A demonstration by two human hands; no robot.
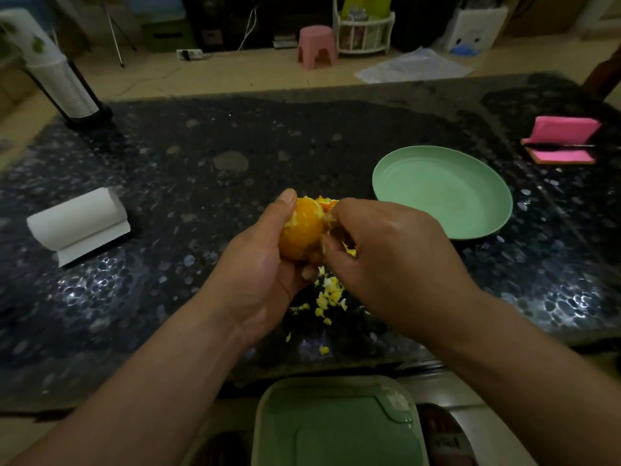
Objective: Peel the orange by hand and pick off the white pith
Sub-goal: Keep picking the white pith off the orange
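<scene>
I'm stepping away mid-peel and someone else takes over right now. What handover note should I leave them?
Left hand grips the orange above the table.
Right hand curls against the orange's right side, apparently pinching peel; its fingertips are hidden.
Done: most of the visible face is peeled, and scraps lie on the table beneath the hands.
Left: peel at the far right side, plus white pith patches. The green plate holds nothing yet.
</scene>
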